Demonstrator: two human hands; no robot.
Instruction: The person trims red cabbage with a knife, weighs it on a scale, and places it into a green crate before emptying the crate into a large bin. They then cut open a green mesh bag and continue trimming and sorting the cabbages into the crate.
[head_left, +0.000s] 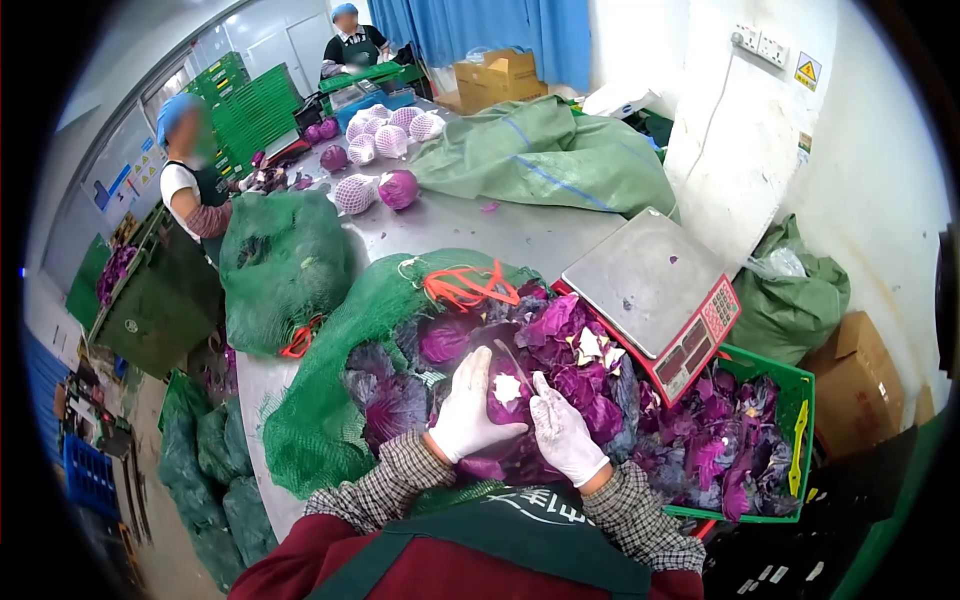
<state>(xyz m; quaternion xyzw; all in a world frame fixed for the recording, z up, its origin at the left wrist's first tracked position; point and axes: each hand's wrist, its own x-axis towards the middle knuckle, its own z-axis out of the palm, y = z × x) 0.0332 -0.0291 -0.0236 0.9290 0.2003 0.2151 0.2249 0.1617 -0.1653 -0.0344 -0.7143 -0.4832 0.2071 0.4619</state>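
Note:
Both my hands wear white gloves and are at a purple cabbage (pixel 508 398) whose pale cut stem faces up. My left hand (pixel 474 408) cups its left side with curved fingers. On the right side, my right hand (pixel 564 428) has its fingers held together, and a thin blade-like edge shows near the fingertips; what it grips is too unclear to name. Under and around them lie more cabbages and loose purple leaves (pixel 560 330), partly inside an open green mesh bag (pixel 320 400) with an orange tie (pixel 470 287).
A scale (pixel 650 290) stands right of the leaves, above a green crate (pixel 745 365) of leaves. Another full mesh bag (pixel 283 265) is at the left. Foam-netted cabbages (pixel 357 194) and a green sack (pixel 550 155) lie farther back. Two people (pixel 190 185) stand beyond.

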